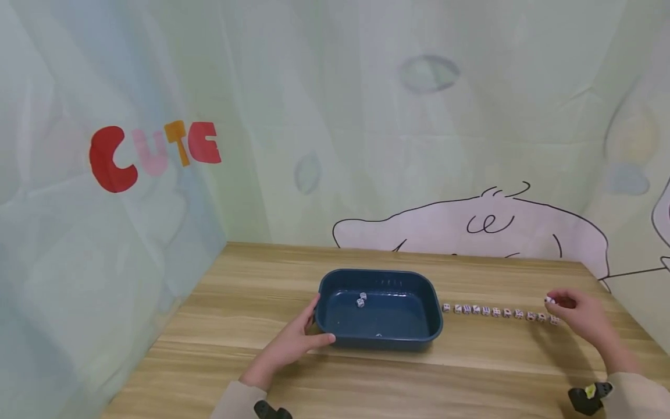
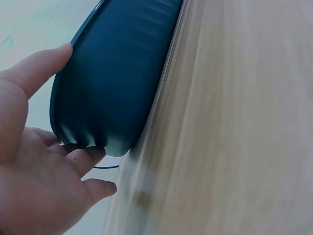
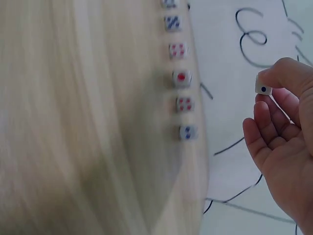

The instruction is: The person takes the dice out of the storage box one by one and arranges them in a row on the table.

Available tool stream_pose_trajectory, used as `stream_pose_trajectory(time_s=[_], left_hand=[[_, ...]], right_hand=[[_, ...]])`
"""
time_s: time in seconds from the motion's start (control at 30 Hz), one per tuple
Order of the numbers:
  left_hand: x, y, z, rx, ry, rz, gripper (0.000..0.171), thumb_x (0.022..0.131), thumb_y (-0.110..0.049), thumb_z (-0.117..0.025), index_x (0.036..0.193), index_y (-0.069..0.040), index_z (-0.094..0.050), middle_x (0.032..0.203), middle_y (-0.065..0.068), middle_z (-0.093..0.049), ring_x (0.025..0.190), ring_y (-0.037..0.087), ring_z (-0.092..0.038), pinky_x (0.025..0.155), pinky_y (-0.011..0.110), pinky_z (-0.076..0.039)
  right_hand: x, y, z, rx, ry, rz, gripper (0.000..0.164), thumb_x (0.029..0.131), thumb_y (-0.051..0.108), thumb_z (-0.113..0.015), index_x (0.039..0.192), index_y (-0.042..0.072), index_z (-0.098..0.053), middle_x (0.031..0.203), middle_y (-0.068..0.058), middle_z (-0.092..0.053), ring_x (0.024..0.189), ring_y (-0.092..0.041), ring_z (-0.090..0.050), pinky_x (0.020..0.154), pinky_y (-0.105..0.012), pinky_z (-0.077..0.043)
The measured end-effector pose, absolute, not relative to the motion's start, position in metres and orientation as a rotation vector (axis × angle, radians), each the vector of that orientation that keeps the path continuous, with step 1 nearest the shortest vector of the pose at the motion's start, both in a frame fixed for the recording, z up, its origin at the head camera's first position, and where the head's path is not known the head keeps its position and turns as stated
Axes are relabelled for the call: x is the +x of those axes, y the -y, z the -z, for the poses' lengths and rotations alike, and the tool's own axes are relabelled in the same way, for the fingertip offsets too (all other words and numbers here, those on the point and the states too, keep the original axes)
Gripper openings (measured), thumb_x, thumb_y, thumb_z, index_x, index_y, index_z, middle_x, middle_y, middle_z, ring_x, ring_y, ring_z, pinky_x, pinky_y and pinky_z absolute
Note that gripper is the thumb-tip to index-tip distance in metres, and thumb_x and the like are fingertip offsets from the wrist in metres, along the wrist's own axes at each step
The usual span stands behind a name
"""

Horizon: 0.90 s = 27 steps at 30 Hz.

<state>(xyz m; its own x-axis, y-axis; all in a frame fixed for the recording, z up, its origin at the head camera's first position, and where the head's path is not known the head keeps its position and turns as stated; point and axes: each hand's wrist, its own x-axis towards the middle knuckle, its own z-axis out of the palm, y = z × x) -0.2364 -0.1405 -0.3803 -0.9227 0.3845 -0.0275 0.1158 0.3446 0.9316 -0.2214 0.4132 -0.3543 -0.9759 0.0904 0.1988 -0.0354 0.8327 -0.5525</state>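
Note:
A dark blue rectangular tray (image 1: 379,343) sits on the table with two white dice (image 1: 360,302) inside, toward its left. My left hand (image 1: 293,340) holds the tray's left end, thumb at the front edge and fingers along the end wall. In the left wrist view, the thumb (image 2: 54,58) touches the rim and the fingers bend against the end. My right hand (image 1: 583,314) pinches a white die (image 3: 263,85) between thumb and fingers, raised above the table. Beneath it is the right end of a row of dice (image 1: 506,313) running from the tray's right side.
The wooden table (image 1: 387,384) meets a pale printed backdrop (image 1: 324,116) at its back and left edges. Coloured letters (image 1: 113,160) and a cartoon drawing (image 1: 445,230) show on the backdrop. Dark devices (image 1: 588,398) are worn on both wrists.

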Motion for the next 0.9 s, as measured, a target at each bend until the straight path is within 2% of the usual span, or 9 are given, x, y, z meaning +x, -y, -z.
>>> stream_pose_trajectory(time_s=[0.23, 0.3, 0.53, 0.9], left_hand=[[-0.235, 0.143, 0.380, 0.437, -2.363, -1.624, 0.098, 0.085, -0.023, -0.075, 0.155, -0.008, -0.010, 0.159, 0.020, -0.012, 0.143, 0.041, -0.019, 0.114, 0.054, -0.019], [-0.235, 0.143, 0.380, 0.445, -2.355, -1.628, 0.097, 0.085, -0.022, -0.075, 0.155, -0.007, -0.010, 0.160, 0.019, -0.011, 0.144, 0.040, -0.018, 0.115, 0.053, -0.018], [-0.235, 0.142, 0.381, 0.469, -2.322, -1.644, 0.098, 0.085, -0.020, -0.074, 0.155, -0.006, -0.008, 0.160, 0.018, -0.008, 0.145, 0.039, -0.014, 0.116, 0.052, -0.016], [-0.236, 0.141, 0.381, 0.455, -2.340, -1.634, 0.098, 0.085, -0.021, -0.075, 0.156, -0.008, -0.009, 0.160, 0.018, -0.009, 0.145, 0.039, -0.014, 0.115, 0.051, -0.018]], right_hand=[[-0.222, -0.435, 0.364, -0.080, 2.801, -0.827, 0.036, 0.092, 0.014, -0.061, 0.108, -0.019, -0.057, 0.098, -0.032, -0.064, 0.071, 0.019, -0.038, 0.059, -0.017, -0.044], [-0.221, -0.438, 0.368, -0.099, 2.796, -0.822, 0.035, 0.091, 0.011, -0.062, 0.106, -0.020, -0.057, 0.095, -0.031, -0.064, 0.071, 0.015, -0.041, 0.059, -0.017, -0.043], [-0.218, -0.446, 0.382, -0.174, 2.827, -0.775, 0.033, 0.088, 0.010, -0.063, 0.102, -0.020, -0.058, 0.090, -0.030, -0.064, 0.074, -0.010, -0.055, 0.063, -0.027, -0.042], [-0.221, -0.447, 0.386, -0.146, 2.875, -0.699, 0.029, 0.086, 0.009, -0.062, 0.097, -0.018, -0.060, 0.085, -0.026, -0.065, 0.072, -0.014, -0.056, 0.062, -0.030, -0.043]])
